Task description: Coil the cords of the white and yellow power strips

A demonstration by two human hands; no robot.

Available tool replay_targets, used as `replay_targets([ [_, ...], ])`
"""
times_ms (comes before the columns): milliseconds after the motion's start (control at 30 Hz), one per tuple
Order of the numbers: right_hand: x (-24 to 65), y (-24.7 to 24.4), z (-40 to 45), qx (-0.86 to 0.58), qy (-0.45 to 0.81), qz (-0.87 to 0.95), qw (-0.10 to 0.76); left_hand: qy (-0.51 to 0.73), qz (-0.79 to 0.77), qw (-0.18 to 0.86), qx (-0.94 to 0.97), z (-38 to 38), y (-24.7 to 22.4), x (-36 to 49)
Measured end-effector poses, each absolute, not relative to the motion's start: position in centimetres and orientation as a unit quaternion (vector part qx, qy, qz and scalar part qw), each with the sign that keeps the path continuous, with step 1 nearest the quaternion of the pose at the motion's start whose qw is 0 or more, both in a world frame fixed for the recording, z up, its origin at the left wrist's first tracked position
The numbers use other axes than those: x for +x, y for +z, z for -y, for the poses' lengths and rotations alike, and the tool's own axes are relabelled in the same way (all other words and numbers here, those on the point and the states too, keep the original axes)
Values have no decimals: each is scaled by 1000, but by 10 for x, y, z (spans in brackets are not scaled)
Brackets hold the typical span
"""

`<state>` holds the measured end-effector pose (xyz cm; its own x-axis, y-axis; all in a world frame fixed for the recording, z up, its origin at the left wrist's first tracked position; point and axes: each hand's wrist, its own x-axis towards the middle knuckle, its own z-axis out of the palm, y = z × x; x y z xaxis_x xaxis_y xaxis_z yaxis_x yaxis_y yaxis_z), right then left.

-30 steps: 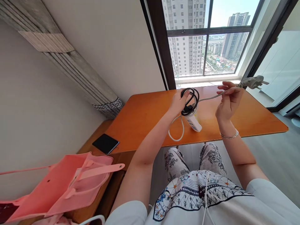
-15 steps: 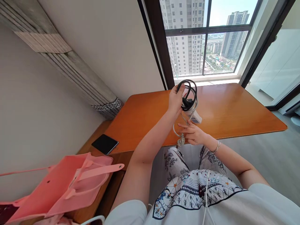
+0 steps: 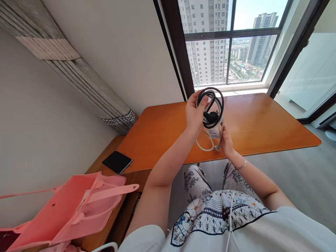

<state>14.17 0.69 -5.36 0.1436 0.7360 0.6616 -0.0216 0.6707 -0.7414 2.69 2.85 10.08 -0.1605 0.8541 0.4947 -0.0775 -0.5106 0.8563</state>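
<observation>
My left hand (image 3: 194, 113) grips a coiled black cable (image 3: 222, 105) above the wooden table, with its thumb over the loops. A black plug (image 3: 211, 117) sits within the coil. White cable (image 3: 206, 149) is bundled behind the black one and hangs below in a loop, ending near a small pale plug (image 3: 217, 148). A white block (image 3: 214, 132) shows under the coil, partly hidden. My right hand (image 3: 226, 141) is beside the white cable and block at their right edge; its fingers are mostly hidden behind them.
The orange-brown wooden table (image 3: 267, 122) spans the middle, below a window. A black tablet (image 3: 117, 162) lies at its left end. An open pink bag (image 3: 78, 206) stands at the lower left. A curtain (image 3: 86, 84) hangs along the left wall.
My right hand has moved up and to the right, from the hanging plug to the side of the bundle. The coil has turned and the pale plug hangs higher.
</observation>
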Motion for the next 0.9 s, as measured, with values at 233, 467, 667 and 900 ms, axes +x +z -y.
replay_targets([
  [233,149,-58,6,-295,268,646,651,705,-274,421,501,-33,99,21],
  [467,148,-54,15,-290,275,626,670,721,-246,445,472,-32,96,21],
  [667,158,-47,4,-273,247,636,678,710,-249,457,474,-25,102,17],
  [900,165,-29,-10,-277,264,729,568,668,-260,492,495,-25,106,16],
])
